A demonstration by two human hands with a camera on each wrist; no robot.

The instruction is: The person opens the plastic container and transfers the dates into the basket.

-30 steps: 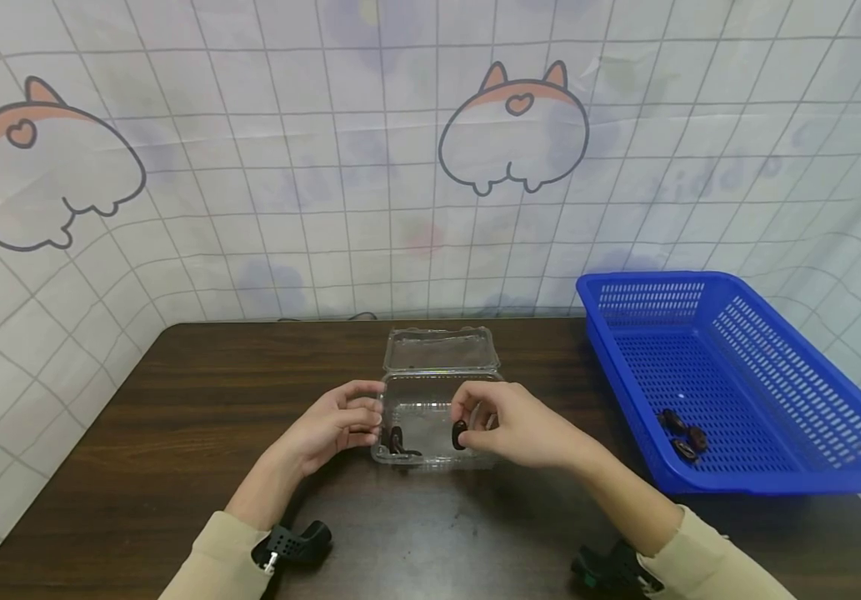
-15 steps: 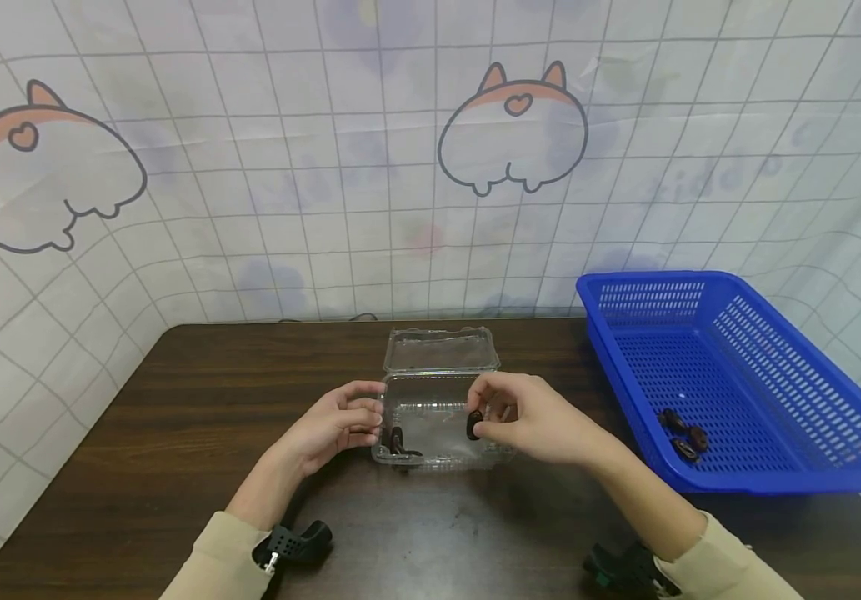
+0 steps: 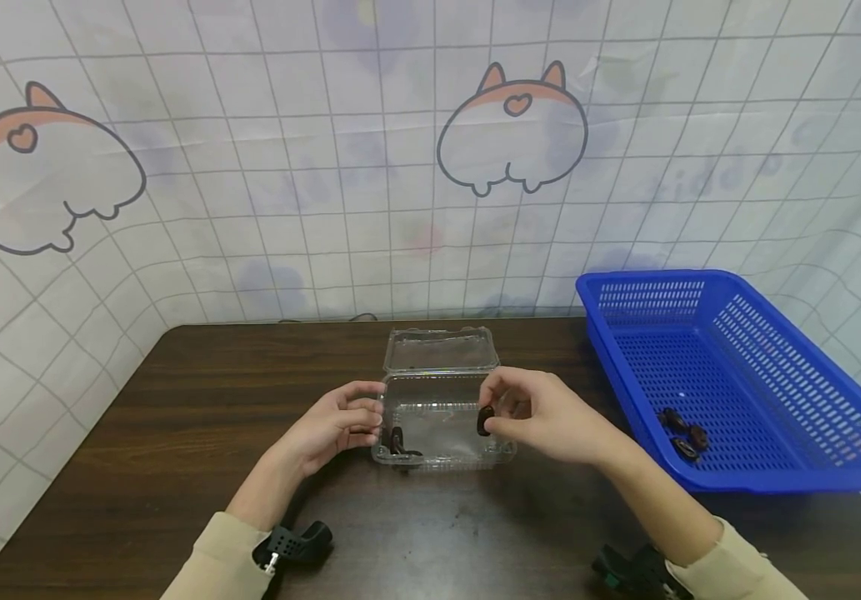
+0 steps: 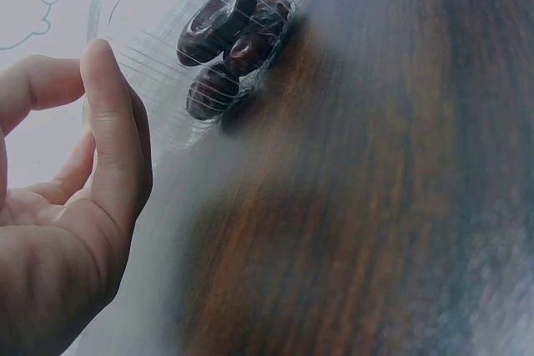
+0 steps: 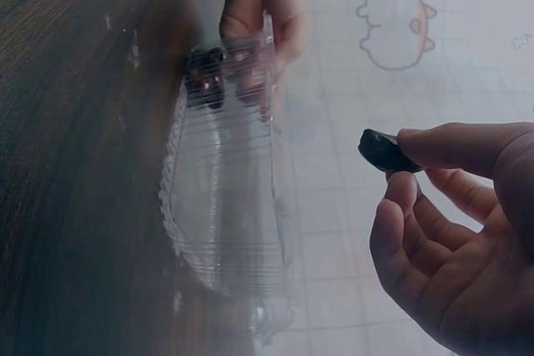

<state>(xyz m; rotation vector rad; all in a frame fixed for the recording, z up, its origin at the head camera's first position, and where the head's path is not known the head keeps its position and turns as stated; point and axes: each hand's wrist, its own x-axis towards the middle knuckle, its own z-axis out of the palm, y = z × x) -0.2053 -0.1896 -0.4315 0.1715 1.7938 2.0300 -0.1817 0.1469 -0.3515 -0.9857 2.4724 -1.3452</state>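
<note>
My right hand [image 3: 546, 417] pinches a dark brown date [image 3: 485, 421] between thumb and fingertips, above the right end of a clear plastic clamshell box [image 3: 445, 458]. The right wrist view shows this date [image 5: 388, 152] raised apart from the box. At the box's left end, my left hand [image 3: 332, 427] rests its loosely bent fingers against the side wall. Several glossy dates [image 4: 219, 24] lie together in the box's near left corner, seen through the plastic in the left wrist view. The box's lid [image 3: 441, 350] is folded back toward the wall.
A blue slotted basket [image 3: 798, 479] stands on the right of the dark wooden table [image 3: 197, 417], with several dates [image 3: 683, 448] in its near left part. A patterned wall covering [image 3: 287, 208] rises behind the table. Black wrist straps [image 3: 291, 546] hang below the sleeves.
My right hand has moved right and slightly up with the date, from over the middle of the box to its right end. The left hand and the box have stayed in place.
</note>
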